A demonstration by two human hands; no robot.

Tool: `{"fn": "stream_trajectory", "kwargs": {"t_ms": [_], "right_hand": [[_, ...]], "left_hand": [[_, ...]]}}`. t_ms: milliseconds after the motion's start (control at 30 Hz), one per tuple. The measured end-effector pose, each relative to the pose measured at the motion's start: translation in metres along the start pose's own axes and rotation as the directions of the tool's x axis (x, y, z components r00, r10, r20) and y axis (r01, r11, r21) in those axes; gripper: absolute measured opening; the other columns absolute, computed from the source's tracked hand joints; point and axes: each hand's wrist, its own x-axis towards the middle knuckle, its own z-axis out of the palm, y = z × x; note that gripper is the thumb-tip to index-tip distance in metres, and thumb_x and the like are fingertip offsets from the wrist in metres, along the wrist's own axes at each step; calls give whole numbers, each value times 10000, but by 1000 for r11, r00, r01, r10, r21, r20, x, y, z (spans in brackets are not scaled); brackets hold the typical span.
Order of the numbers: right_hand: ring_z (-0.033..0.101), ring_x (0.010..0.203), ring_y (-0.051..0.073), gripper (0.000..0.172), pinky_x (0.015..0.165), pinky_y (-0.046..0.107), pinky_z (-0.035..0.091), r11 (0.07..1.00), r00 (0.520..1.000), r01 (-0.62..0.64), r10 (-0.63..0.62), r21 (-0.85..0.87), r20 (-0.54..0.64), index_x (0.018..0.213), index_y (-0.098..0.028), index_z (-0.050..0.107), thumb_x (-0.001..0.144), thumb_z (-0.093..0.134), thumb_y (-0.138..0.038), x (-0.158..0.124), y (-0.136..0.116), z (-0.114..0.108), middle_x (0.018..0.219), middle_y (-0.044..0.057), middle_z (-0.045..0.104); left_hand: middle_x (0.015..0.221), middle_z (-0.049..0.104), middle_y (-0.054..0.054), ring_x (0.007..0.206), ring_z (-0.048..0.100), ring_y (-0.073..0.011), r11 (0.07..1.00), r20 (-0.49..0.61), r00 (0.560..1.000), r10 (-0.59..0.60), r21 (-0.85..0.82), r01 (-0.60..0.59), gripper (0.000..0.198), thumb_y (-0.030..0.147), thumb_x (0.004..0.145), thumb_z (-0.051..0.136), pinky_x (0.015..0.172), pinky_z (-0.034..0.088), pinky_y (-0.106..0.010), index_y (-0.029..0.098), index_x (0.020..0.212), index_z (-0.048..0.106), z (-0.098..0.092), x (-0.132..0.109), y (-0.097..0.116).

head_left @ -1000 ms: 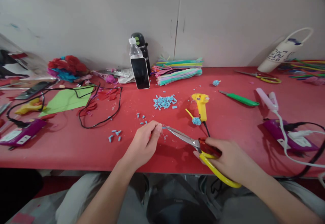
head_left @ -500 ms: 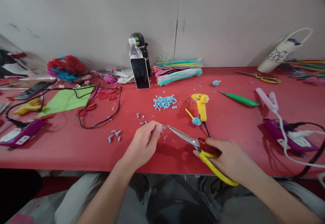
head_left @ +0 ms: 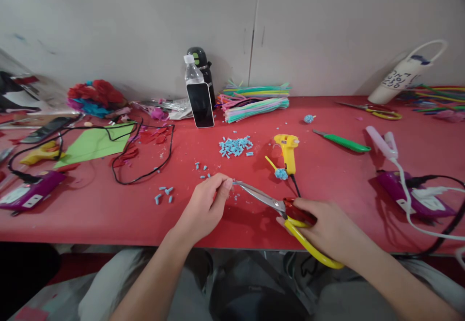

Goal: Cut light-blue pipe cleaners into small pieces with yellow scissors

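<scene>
My left hand (head_left: pixel 208 204) is closed in a pinch of thumb and forefinger on a short blue pipe cleaner piece (head_left: pixel 234 183), mostly hidden by the fingertips. My right hand (head_left: pixel 323 226) grips the scissors (head_left: pixel 263 197), which have yellow and red handles. Their blade tips point left and meet the piece at my left fingertips. Beyond my hands lies a pile of short blue pieces (head_left: pixel 235 146). Several more loose blue pieces (head_left: pixel 168 191) lie left of my left hand. A yellow glue gun (head_left: pixel 288 153) rests behind the scissors, with a small blue cluster (head_left: pixel 281 173) on a yellow stick beside it.
A phone (head_left: pixel 200 105) leans on a plastic bottle (head_left: pixel 192 71). Bundled pipe cleaners (head_left: pixel 257 107) lie at the back. To the right are a green-handled knife (head_left: pixel 347 143), more scissors (head_left: pixel 381 111) and a purple power strip (head_left: pixel 414 200). A black cable (head_left: pixel 141 181) loops on the left.
The scissor tips have shifted slightly left and their blades look more closed at the blue piece. My left hand has hardly moved.
</scene>
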Motion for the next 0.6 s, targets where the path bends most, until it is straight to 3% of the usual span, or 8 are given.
{"fn": "stream_trajectory", "kwargs": {"t_ms": [133, 400, 600], "right_hand": [[463, 494, 139, 283, 479, 238, 288, 1000, 1000, 0, 0, 4, -2, 670, -230, 516, 845, 590, -441, 1, 1, 1, 554, -22, 524], [458, 493, 144, 353, 473, 239, 274, 1000, 1000, 1, 0, 20, -20, 646, -237, 461, 832, 596, -506, -1, -6, -5, 551, -23, 523], [505, 531, 159, 270, 493, 243, 280, 1000, 1000, -5, 5, 7, 10, 690, -240, 523, 841, 587, -455, 0, -2, -1, 571, -22, 530]], "left_hand": [[684, 476, 24, 619, 450, -112, 1000, 3, 1000, 3, 2, -3, 305, 334, 1022, 352, 616, 349, -244, 188, 772, 448, 0, 0, 0], [681, 477, 27, 619, 444, -107, 1000, -21, 1000, 14, 11, -14, 290, 328, 1017, 369, 609, 344, -237, 186, 780, 456, -1, 1, -2], [683, 476, 29, 617, 437, -103, 1000, -8, 1000, 19, 11, -19, 281, 317, 1017, 372, 611, 346, -233, 185, 785, 460, -2, 0, -1]]}}
